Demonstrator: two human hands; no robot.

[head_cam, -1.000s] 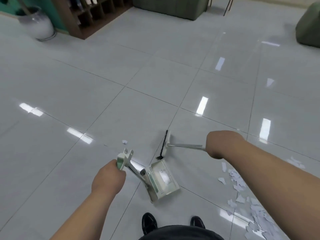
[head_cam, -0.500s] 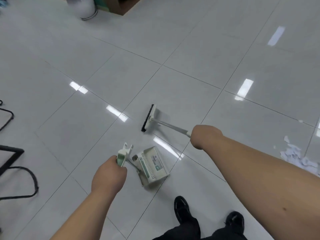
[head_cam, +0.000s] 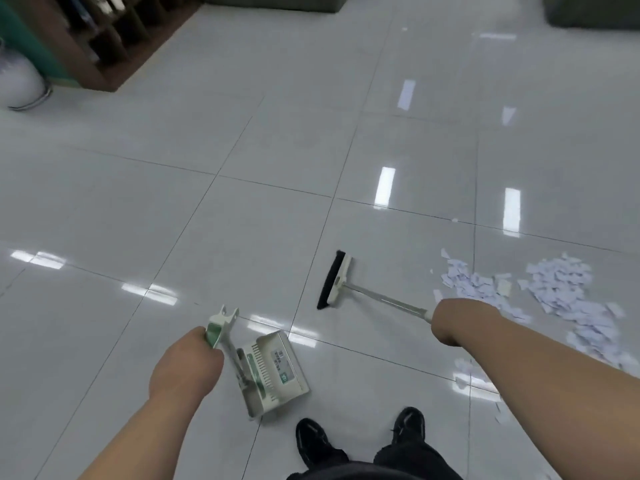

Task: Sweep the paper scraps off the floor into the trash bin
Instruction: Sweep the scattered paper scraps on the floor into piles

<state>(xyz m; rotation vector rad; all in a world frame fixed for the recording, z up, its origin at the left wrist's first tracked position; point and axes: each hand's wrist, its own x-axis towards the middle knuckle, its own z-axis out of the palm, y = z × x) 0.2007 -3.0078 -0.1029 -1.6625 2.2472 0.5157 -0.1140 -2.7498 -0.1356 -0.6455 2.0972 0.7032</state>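
Floor (head_cam: 242,168): glossy pale grey tiles with thin dark grout lines and bright strips of reflected ceiling light.
Background: a dark wooden shelf unit (head_cam: 114,39) stands at the upper left. A white rounded container (head_cam: 17,81) sits just beside it at the left edge, and whether that is the trash bin cannot be told.
Paper scraps (head_cam: 554,289): a loose white heap on the tiles at the right, near the right forearm, with a few strays trailing toward the lower right.
Right hand (head_cam: 453,322): fingers curled tight round the near end of a metal handle.
Broom (head_cam: 381,299): the handle slants up and left from that grip. Its black-bristled head is down at the floor, left of the heap and apart from it.
Left hand (head_cam: 183,365): clamped round a green-and-white grip at the top of a short shaft.
Dustpan (head_cam: 273,372): a pale pan with a comb edge and a label inside, low between the two arms and just ahead of the shoes (head_cam: 315,441). Contact with the tiles cannot be told.
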